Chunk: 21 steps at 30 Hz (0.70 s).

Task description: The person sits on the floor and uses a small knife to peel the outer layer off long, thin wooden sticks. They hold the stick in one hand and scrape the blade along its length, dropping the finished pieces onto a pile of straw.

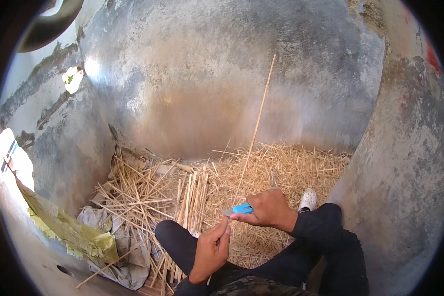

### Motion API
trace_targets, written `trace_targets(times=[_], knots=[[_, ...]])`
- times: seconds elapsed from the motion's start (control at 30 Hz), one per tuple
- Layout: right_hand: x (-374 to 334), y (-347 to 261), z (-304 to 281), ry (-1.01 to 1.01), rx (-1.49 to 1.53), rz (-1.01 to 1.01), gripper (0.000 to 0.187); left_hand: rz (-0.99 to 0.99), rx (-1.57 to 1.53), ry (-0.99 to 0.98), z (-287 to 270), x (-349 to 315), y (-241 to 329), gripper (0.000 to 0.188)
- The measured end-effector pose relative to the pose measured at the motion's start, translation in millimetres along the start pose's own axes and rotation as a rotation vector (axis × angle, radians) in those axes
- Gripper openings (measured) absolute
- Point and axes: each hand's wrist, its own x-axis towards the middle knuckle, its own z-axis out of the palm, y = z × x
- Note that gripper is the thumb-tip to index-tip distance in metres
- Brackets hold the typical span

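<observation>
A long thin wooden strip (258, 121) slants up and away from my hands toward the far wall. My left hand (212, 249) is closed around its near end, thumb and forefinger pinching it. In my right hand (271, 209) is a blue-handled utility knife (242, 208), gripped with the thumb along it. The knife's short blade points left and lies against the strip, just above my left fingertips. A bit of the strip's near end shows below my left hand.
Pale shavings (291, 167) cover the floor ahead. Loose wooden sticks (133, 187) lie heaped at the left, beside a row of straighter strips (192, 197). A grey cloth (126, 246) and a yellowish sheet (69, 227) lie far left. Plastered walls (222, 79) enclose the space.
</observation>
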Motion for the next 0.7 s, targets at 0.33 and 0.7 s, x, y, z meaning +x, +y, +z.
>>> trace_targets(times=[0.33, 0.7], knots=[[28, 88, 27, 0.249, -0.137, 0.116, 0.071, 0.099, 0.145, -0.057, 7, -9, -15, 0.037], [36, 244, 53, 0.246, -0.263, 0.488, 0.068, 0.106, 0.214, -0.208, 23, -28, -35, 0.033]])
